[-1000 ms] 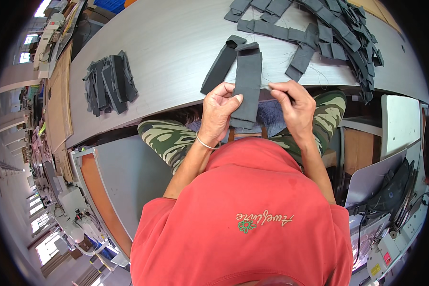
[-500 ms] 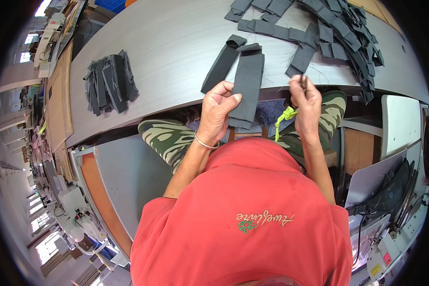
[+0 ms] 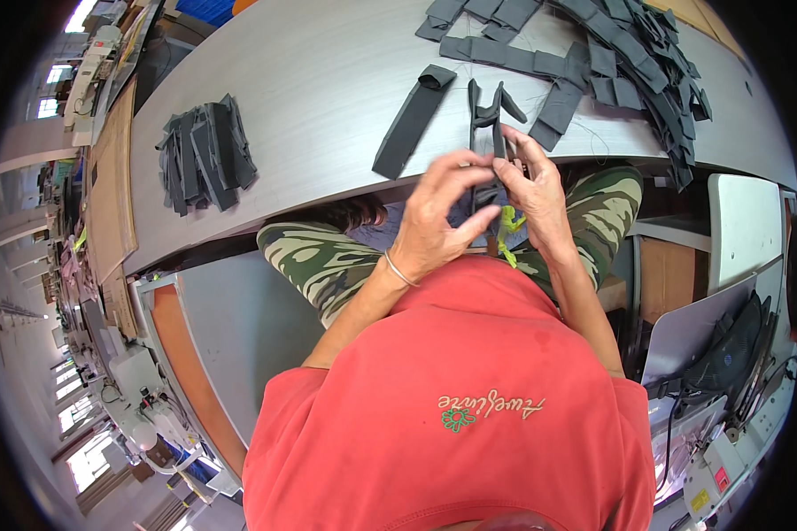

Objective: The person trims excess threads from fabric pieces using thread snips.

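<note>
In front of my body, a folded dark grey fabric strip (image 3: pixel 484 142) stands edge-on, its folds spread apart at the top. My right hand (image 3: pixel 538 199) grips its right side between thumb and fingers. My left hand (image 3: pixel 436 217), slightly blurred, is beside its left side with fingers curved and thumb held apart; the fingertips reach the cloth. A knotted yellow-green cord (image 3: pixel 508 234) hangs under my right hand, and what it is fixed to is hidden. Left of these, a second dark grey strip (image 3: pixel 412 128) lies on the table, its far end folded over.
The pale table (image 3: pixel 319 97) curves around in front of me. A bundle of grey strips (image 3: pixel 205 157) lies at its left. Joined grey pieces form a heap (image 3: pixel 651 80) at the right, trailing over the front edge. Loose threads lie near it. A grey panel (image 3: pixel 248 301) stands left below.
My right hand has moved left to the strip and taken hold of it, bringing the cord along. The strip has turned from flat to edge-on. My left thumb has come away from its face.
</note>
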The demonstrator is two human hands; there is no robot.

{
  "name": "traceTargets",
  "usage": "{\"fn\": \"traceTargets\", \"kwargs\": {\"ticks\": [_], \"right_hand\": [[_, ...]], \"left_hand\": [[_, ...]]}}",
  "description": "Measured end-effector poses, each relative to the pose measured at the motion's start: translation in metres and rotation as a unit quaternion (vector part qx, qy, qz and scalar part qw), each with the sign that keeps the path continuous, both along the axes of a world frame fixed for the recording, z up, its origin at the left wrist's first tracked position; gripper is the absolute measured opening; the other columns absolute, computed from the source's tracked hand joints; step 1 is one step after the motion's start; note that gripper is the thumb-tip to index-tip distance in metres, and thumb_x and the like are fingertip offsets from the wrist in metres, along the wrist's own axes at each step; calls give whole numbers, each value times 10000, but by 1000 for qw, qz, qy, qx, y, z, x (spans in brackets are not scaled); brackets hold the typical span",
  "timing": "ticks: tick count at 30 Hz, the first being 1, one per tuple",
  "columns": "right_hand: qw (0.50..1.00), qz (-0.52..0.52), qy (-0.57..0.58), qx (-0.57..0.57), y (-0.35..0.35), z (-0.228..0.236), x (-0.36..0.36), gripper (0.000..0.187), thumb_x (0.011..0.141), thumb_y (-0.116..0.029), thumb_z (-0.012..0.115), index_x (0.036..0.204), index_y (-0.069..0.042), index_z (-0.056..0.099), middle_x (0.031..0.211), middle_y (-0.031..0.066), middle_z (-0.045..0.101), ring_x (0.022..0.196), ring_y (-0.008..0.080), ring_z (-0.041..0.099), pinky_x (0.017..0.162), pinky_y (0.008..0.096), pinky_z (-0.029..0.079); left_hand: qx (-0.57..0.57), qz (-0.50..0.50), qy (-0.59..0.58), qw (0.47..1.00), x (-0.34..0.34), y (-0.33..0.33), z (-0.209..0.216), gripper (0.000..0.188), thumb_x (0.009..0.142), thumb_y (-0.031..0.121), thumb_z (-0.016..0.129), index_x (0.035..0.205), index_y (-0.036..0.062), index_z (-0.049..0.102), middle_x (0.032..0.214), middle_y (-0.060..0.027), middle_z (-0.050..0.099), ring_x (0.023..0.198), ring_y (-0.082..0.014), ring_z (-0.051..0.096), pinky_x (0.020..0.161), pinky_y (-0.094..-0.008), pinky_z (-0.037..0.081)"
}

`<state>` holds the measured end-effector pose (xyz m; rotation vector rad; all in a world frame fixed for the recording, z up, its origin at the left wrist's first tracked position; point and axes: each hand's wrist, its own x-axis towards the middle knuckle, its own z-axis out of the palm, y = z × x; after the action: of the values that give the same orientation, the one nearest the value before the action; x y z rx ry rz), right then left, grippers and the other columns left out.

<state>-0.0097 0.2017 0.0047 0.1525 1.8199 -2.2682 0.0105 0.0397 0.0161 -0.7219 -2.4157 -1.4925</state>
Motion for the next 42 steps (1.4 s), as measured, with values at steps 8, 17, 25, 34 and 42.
{"fn": "traceTargets", "kwargs": {"ticks": [8, 17, 25, 34, 42], "right_hand": [[1000, 20, 4, -9, -8, 4, 10, 385, 883, -136, 605, 1248, -30, 546, 637, -100, 407, 499, 1, 316, 444, 185, 229], [980, 2, 83, 181, -12, -31, -1, 203, 858, -188, 675, 839, 9, 634, 575, 6, 493, 554, 67, 419, 498, 264, 357], [838, -50, 248, 483, -7, -48, -33, 132, 800, -134, 615, 801, -32, 532, 737, 147, 621, 684, 367, 608, 575, 441, 444], [882, 5, 178, 437, 21, -57, -28, 140, 791, -126, 638, 764, -15, 558, 683, 124, 605, 639, 319, 588, 569, 396, 433], [897, -106, 141, 406, 50, -45, -15, 219, 809, -181, 694, 999, -79, 650, 795, 104, 651, 709, 199, 606, 673, 296, 473]], "left_hand": [[210, 44, -356, 910, -31, -11, -16, 683, 823, 214, 715, 1340, -41, 349, 1007, -78, 575, 879, -115, 561, 728, -247, 490], [340, 85, -321, 880, -38, -7, -15, 521, 762, 32, 729, 1118, -24, 352, 939, -113, 620, 793, -121, 611, 715, -249, 511], [321, 52, -294, 899, -70, -2, -53, 418, 728, 48, 738, 1003, -18, 430, 920, -72, 567, 756, -96, 554, 689, -216, 472], [291, 61, -288, 910, -87, 6, -95, 399, 715, 174, 775, 917, 28, 464, 727, 50, 426, 617, -25, 332, 493, -204, 314], [233, 59, -289, 927, -81, 6, -91, 429, 723, 181, 762, 893, 30, 399, 709, 39, 414, 613, -26, 317, 493, -200, 308]]}}
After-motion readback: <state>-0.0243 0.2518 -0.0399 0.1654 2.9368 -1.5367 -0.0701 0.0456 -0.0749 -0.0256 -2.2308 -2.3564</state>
